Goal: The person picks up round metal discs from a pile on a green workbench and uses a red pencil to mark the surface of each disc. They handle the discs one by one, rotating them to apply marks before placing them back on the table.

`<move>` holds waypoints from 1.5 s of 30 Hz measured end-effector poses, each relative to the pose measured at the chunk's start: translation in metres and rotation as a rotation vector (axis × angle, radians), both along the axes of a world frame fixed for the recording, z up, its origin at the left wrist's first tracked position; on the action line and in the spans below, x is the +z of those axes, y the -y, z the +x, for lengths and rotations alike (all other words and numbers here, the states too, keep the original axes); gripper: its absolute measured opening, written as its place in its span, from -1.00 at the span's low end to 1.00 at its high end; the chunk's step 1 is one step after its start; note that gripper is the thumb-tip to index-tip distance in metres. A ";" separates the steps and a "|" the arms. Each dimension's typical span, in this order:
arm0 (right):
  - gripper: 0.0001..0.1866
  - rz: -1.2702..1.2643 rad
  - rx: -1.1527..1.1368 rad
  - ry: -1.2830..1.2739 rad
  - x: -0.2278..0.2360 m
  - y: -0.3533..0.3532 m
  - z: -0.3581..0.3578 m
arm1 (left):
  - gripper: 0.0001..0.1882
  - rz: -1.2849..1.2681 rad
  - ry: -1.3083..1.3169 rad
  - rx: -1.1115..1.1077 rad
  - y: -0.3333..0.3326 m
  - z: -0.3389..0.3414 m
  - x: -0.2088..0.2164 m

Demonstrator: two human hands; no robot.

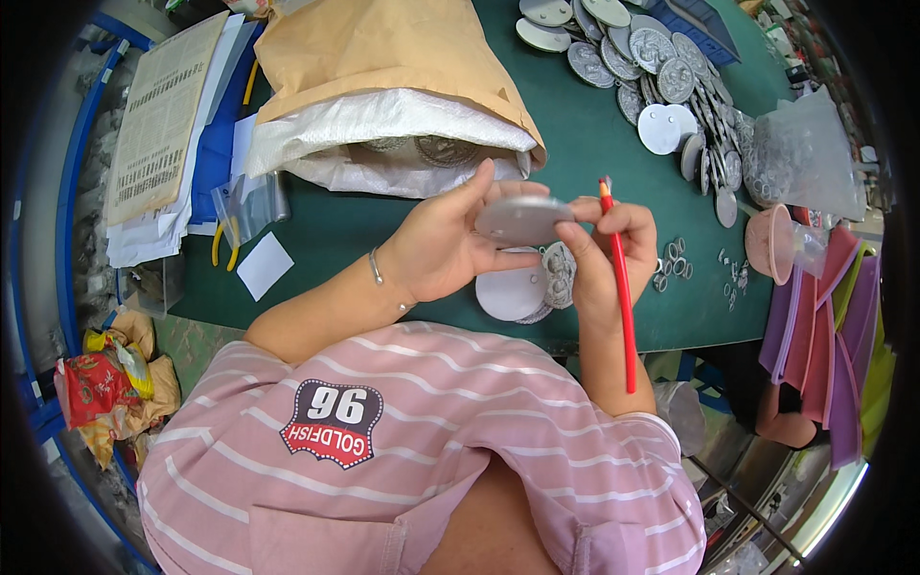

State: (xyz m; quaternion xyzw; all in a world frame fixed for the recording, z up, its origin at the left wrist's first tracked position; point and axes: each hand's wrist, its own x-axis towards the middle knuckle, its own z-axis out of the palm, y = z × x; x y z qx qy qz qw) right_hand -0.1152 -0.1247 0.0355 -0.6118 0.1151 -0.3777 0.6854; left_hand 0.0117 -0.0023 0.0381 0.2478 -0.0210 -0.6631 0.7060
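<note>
A round grey metal medal (pixel 522 220) is tilted nearly edge-on between my hands, its upper edge smeared by motion. My left hand (pixel 446 230) supports it along the fingers, palm turned up and thumb standing away from it. At its right edge, the thumb and fingertips of my right hand (pixel 613 249) pinch it. That same hand also keeps a red pencil (pixel 623 297) upright between its fingers. Just below, several medals lie by the table's near edge: a plain-faced one (pixel 508 292) and one with a raised relief (pixel 559 275).
A tan, white-lined sack (pixel 383 144) with medals inside lies open ahead. Many medals (pixel 671 81) are heaped at the far right, beside a clear plastic bag (pixel 805 153) and pink basket (pixel 768 244). Metal rings (pixel 674 264) lie nearer. Papers (pixel 163 125) and yellow-handled pliers (pixel 225 244) are left.
</note>
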 end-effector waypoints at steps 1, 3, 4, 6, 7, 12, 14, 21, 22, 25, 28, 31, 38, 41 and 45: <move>-0.69 -0.319 -0.110 0.018 -0.002 0.001 0.004 | -0.42 0.009 -0.002 -0.033 -0.002 0.002 -0.001; -0.72 -0.670 -0.079 0.017 0.004 0.003 0.003 | -0.46 0.027 -0.005 -0.097 -0.007 0.003 -0.007; -0.74 -0.843 -0.067 0.022 0.008 0.004 0.002 | -0.57 0.017 -0.052 -0.097 -0.008 0.006 -0.011; -0.77 -0.686 0.101 0.014 0.012 0.005 0.002 | -0.62 0.196 0.102 -0.021 -0.015 0.004 -0.020; -0.78 -0.591 0.129 0.009 0.014 0.008 -0.003 | -0.61 0.212 0.090 0.010 -0.016 0.005 -0.018; -0.82 -0.064 -0.130 -0.161 0.009 0.022 -0.021 | -0.63 0.244 0.237 0.492 -0.010 0.036 -0.008; -0.84 -0.214 -0.192 -0.289 -0.003 0.041 -0.024 | -0.71 0.064 0.160 0.759 0.001 0.075 -0.024; -0.65 -0.988 -0.610 -0.583 -0.028 0.148 0.001 | -0.56 0.128 0.549 1.089 0.022 0.106 -0.040; -0.58 -1.074 -0.633 -0.685 -0.025 0.156 0.003 | -0.58 0.200 0.742 1.062 0.021 0.101 -0.044; -0.37 -1.281 -0.643 -0.802 -0.037 0.180 0.013 | -0.63 0.412 1.306 0.940 0.012 0.078 -0.054; -0.41 -1.324 -0.654 -1.007 -0.039 0.195 0.024 | -0.61 0.320 1.153 0.727 0.006 0.040 -0.024; -0.53 -1.418 -0.536 -1.064 -0.030 0.191 0.032 | -0.64 0.263 1.264 0.766 0.001 0.023 -0.035; -0.92 -1.215 -0.610 -0.809 -0.009 0.206 0.005 | -0.76 0.131 1.312 0.343 -0.013 0.013 -0.018; -0.89 -0.734 -0.568 -0.559 -0.002 0.189 -0.003 | -0.80 0.164 1.093 0.279 -0.008 0.008 -0.009; -0.81 0.127 -0.114 -0.310 0.018 0.116 -0.002 | -0.62 0.127 0.756 0.109 0.003 0.005 0.000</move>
